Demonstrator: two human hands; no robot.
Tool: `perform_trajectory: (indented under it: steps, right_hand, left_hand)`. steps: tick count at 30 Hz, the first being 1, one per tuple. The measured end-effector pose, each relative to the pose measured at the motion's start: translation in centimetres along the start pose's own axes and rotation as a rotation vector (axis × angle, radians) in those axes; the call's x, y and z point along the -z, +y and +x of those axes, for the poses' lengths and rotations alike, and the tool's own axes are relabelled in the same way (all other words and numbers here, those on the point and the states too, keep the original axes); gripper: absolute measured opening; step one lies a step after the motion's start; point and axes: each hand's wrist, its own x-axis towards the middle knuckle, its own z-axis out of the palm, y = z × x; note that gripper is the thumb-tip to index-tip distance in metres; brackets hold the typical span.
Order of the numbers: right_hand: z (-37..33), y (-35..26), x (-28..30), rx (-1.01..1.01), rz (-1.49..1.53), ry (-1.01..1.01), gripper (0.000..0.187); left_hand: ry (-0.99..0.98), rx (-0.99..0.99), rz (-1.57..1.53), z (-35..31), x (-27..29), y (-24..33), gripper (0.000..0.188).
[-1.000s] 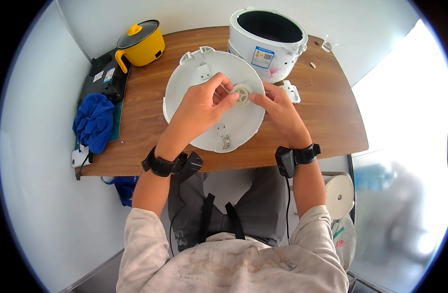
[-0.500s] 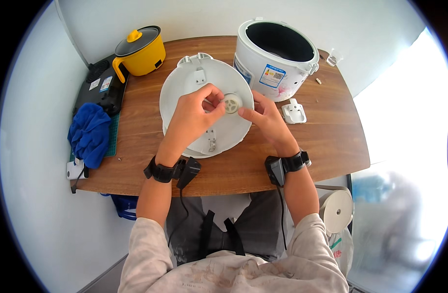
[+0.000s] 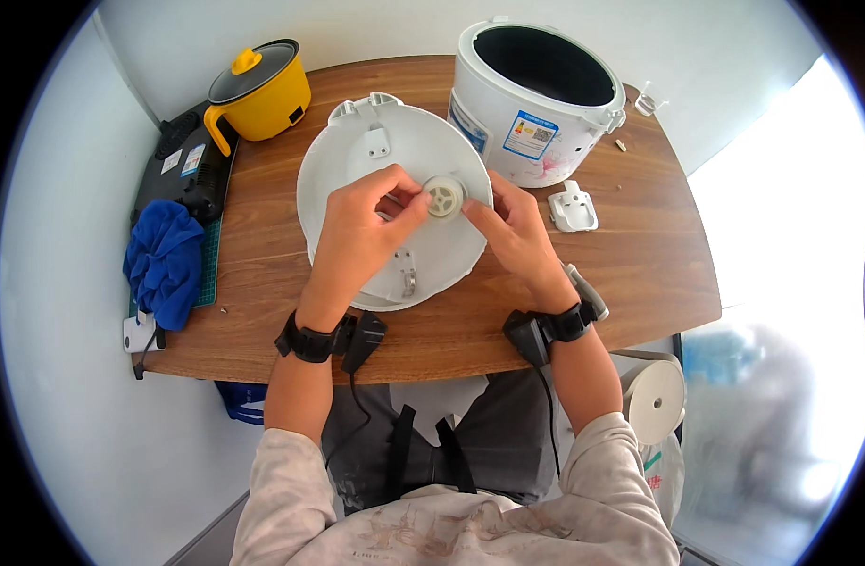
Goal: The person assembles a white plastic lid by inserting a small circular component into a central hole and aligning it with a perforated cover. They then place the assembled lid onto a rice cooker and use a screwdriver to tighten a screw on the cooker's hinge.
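A round white rice cooker lid (image 3: 352,184) lies tilted on the table, its inner side up. Set in its right part is a round, spoked steam vent (image 3: 443,200). My left hand (image 3: 366,222) reaches over the lid, thumb and forefinger closed at the vent's left edge; the other fingers curl under and are partly hidden. My right hand (image 3: 519,226) grips the lid's right rim, with its thumb on the inner side beside the vent and its fingers behind the rim. The white rice cooker body (image 3: 508,123), without a lid, stands behind to the right.
A small white plastic bracket (image 3: 572,209) lies right of my right hand. At the left are a yellow pot (image 3: 261,99), a black appliance (image 3: 182,179), a blue cloth (image 3: 168,264) and a white phone-like object (image 3: 142,335). A clear plastic piece (image 3: 647,102) sits at the far right.
The view has shifted slightly. My right thumb has moved a little closer to the vent, while my left fingertips stay at its left edge. The lid remains in nearly the same place.
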Motion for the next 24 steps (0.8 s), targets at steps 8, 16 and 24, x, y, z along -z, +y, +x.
perform_trajectory:
  steps: [8, 16, 24]
  right_hand:
    - [-0.8, -1.1, -0.3, -0.057, 0.124, -0.013, 0.044]
    - [-3.8, -3.7, -0.4, -0.16, 0.074, 0.021, 0.04]
    - [-12.6, -6.9, -1.1, -0.108, 0.125, 0.097, 0.039]
  left_hand:
    - [-0.03, 0.112, -0.089, -0.4, 0.2, -0.1, 0.016]
    - [0.012, 0.029, 0.066, -3.3, 0.6, 2.5, 0.02]
    - [0.068, -0.024, 0.52, -9.6, 0.5, 8.1, 0.05]
